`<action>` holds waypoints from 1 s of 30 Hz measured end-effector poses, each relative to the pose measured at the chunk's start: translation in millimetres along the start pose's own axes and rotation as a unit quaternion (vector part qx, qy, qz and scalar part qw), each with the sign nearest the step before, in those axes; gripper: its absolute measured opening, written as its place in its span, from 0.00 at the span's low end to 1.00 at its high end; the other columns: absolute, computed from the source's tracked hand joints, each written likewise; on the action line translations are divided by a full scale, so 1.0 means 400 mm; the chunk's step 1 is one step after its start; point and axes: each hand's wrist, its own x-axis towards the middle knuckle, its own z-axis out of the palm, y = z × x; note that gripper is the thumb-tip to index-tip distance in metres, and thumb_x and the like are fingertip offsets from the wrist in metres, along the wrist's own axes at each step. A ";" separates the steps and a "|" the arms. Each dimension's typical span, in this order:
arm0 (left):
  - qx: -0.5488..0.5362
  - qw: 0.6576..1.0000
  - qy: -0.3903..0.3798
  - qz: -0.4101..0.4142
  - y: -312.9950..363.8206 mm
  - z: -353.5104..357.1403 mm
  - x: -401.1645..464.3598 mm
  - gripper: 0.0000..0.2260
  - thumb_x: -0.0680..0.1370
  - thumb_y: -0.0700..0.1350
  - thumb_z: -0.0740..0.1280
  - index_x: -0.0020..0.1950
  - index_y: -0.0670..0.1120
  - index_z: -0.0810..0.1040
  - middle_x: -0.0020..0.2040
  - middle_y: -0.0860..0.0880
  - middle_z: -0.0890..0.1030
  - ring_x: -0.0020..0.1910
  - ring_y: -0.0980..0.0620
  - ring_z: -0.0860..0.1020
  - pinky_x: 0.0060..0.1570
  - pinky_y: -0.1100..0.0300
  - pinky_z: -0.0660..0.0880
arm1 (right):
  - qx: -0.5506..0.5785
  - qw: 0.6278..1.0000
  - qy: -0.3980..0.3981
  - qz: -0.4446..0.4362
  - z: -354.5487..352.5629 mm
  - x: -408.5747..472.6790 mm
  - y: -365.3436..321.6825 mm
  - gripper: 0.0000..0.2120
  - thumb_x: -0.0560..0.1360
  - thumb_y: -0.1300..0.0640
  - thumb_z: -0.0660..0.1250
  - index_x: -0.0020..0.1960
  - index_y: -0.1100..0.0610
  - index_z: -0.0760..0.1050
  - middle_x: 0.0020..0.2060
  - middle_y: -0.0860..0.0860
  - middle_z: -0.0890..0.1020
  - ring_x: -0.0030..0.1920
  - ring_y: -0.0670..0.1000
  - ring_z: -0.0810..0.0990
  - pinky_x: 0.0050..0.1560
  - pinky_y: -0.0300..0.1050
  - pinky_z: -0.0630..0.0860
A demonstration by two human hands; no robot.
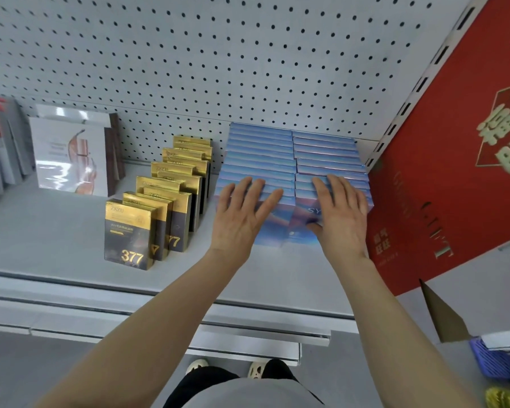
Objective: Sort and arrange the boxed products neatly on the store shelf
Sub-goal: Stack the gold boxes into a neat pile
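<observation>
Two rows of iridescent blue boxes (pixel 262 151) stand upright side by side on the grey shelf (pixel 56 231), running back to the pegboard. My left hand (pixel 242 213) lies flat with straight fingers on the tops of the front boxes of the left row. Over the front of the right row (pixel 327 154), my right hand (pixel 342 213) rests with spread fingers, its thumb against the face of the front box. To the left, black and gold boxes marked 377 (pixel 130 234) stand in staggered rows.
White boxes with a reddish print (pixel 71 157) and grey and red packs (pixel 0 148) stand further left. A big red gift carton (pixel 442 178) bounds the shelf on the right. A blue basket (pixel 495 360) sits low right. The perforated back wall (pixel 218 60) rises behind.
</observation>
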 end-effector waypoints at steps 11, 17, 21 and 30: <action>-0.037 0.997 -0.012 0.073 -0.065 -0.059 -0.002 0.44 0.65 0.42 0.77 0.76 0.53 0.58 0.72 0.45 0.64 0.74 0.42 0.60 0.75 0.45 0.50 | 0.048 0.993 -0.102 0.015 -0.085 0.044 -0.018 0.37 0.67 0.68 0.71 0.74 0.58 0.67 0.70 0.60 0.70 0.69 0.63 0.67 0.68 0.57 0.64; -0.091 0.995 0.014 0.030 -0.251 -0.072 -0.079 0.39 0.72 0.53 0.73 0.78 0.47 0.59 0.76 0.45 0.63 0.78 0.43 0.54 0.77 0.46 0.47 | 0.178 0.980 0.049 0.073 -0.150 0.095 -0.205 0.29 0.67 0.75 0.61 0.67 0.64 0.75 0.61 0.65 0.78 0.62 0.66 0.74 0.63 0.55 0.68; -0.142 0.990 -0.006 -0.026 -0.418 -0.068 -0.158 0.38 0.72 0.53 0.73 0.78 0.46 0.60 0.77 0.44 0.62 0.78 0.43 0.53 0.76 0.46 0.50 | 0.221 0.971 0.089 0.021 -0.154 0.111 -0.406 0.22 0.73 0.72 0.60 0.66 0.63 0.75 0.61 0.62 0.78 0.63 0.64 0.75 0.63 0.53 0.68; -0.245 0.952 -0.152 -0.103 -0.684 0.028 -0.275 0.48 0.72 0.55 0.74 0.79 0.45 0.46 0.80 0.42 0.50 0.78 0.41 0.53 0.73 0.50 0.58 | 0.183 0.961 -0.205 0.034 -0.029 0.117 -0.746 0.38 0.77 0.37 0.63 0.79 0.53 0.53 0.78 0.59 0.54 0.76 0.63 0.57 0.74 0.60 0.62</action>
